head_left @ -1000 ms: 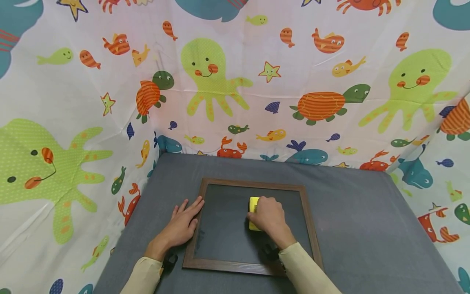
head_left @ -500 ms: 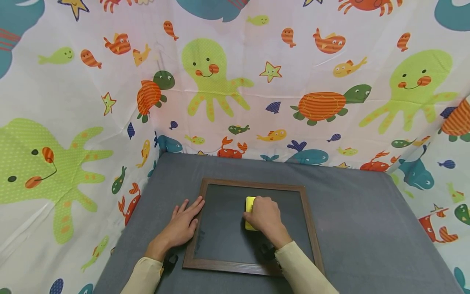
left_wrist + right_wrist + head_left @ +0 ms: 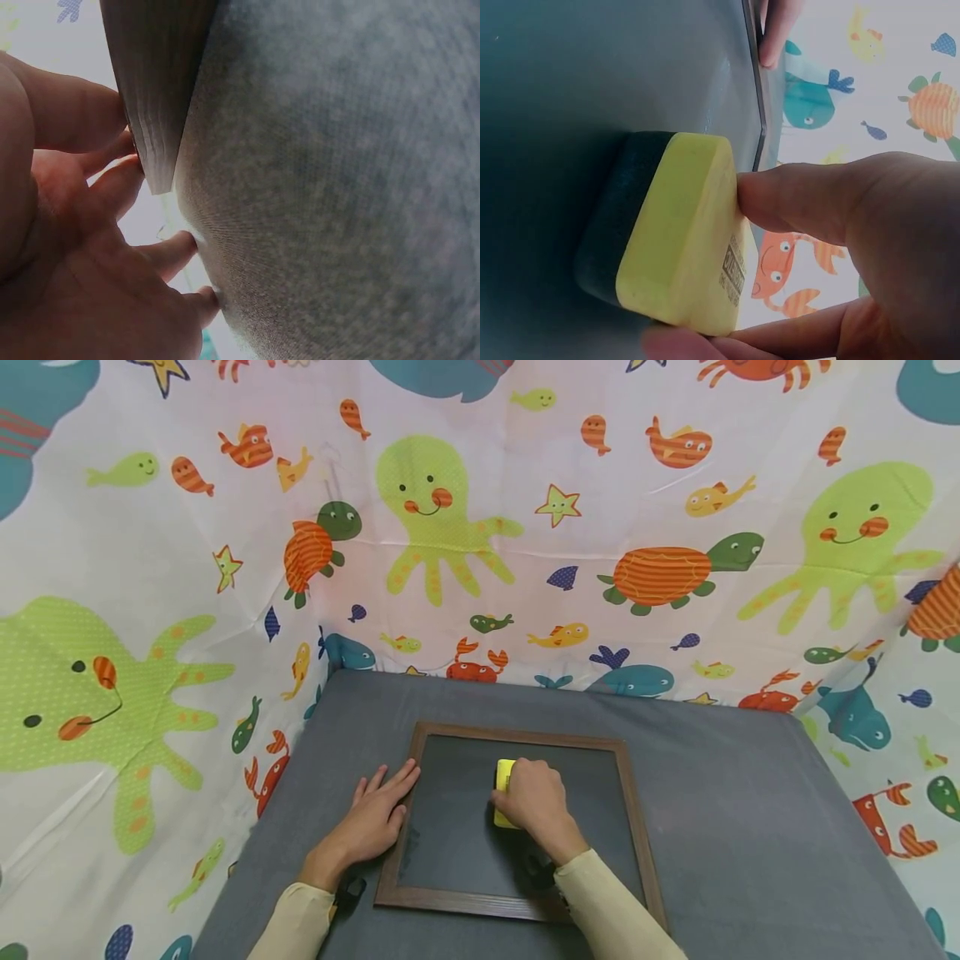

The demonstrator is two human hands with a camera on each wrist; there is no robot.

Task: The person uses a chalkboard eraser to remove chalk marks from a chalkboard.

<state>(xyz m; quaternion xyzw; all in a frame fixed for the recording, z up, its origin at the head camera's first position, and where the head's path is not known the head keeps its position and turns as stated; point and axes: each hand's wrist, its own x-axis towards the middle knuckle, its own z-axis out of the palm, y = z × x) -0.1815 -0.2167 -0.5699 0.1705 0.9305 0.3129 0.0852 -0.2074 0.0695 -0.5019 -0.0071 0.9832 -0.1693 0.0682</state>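
Note:
A small blackboard [image 3: 457, 843] with a brown wooden frame [image 3: 517, 733] lies flat on the grey cloth. My right hand [image 3: 534, 802] grips a yellow blackboard eraser [image 3: 502, 774] near the middle of the board. In the right wrist view the eraser's dark felt [image 3: 615, 217] faces the black surface and touches it, while thumb and fingers pinch the yellow body. My left hand [image 3: 371, 822] rests at the frame's left side with its fingers extended. The left wrist view shows the thumb and some fingertips touching the frame's edge [image 3: 154, 112].
Grey cloth [image 3: 735, 827] covers the table around the board. Behind it and on both sides hangs a white curtain [image 3: 525, 435] printed with sea animals. A dark strap piece [image 3: 351, 889] shows at the left wrist.
My right hand has slid the eraser a little to the left across the board. The left hand stays in place on the frame, and the view has shifted slightly.

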